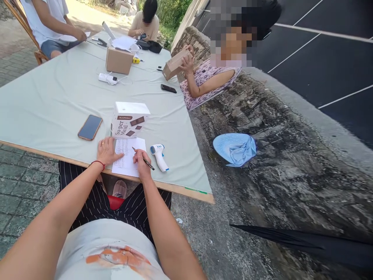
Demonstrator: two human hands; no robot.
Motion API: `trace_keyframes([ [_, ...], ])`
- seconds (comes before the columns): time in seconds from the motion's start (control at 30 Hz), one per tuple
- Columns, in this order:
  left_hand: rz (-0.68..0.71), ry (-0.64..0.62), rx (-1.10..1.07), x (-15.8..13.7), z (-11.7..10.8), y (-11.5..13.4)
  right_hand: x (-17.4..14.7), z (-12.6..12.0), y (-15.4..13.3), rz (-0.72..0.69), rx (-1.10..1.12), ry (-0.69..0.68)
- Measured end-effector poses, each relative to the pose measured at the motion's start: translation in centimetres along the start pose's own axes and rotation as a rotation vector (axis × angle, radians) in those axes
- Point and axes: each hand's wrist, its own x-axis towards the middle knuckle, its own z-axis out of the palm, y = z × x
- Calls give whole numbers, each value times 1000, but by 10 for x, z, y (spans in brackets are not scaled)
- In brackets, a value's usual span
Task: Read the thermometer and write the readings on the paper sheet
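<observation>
A sheet of paper (124,165) covered in small print lies at the table's near edge. In my right hand (142,163) is a dark pen (149,164), its tip over the upper right part of the sheet. My left hand (107,151) lies flat with fingers spread, its thumb on the paper's left side. Just behind the sheet stands a white box (131,116) reading "Su-per Meal". To the right of my right hand lies a white and blue infrared thermometer (159,157). A phone (90,127) in an orange-brown case rests to the left of the box.
Farther back on the cloth-covered table (49,105) are a white power strip (107,79), a black phone (168,88) and a cardboard box (119,60) topped with papers. A person at the right holds a brown box (175,66); two others sit beyond. A blue hat (234,149) lies on the stone ledge.
</observation>
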Motion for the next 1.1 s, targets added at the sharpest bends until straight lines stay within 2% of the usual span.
trace_keyframes([
  [0.1,8,8,0,1,2,-1,-1,4,-1,28,-34,-10],
  [0.27,5,5,12,2,2,-2,3,7,3,34,-219,93],
  [0.5,-1,-11,15,1,1,-1,2,15,7,14,-290,164],
  [1.1,20,5,2,0,4,-2,0,16,10,10,-372,121],
])
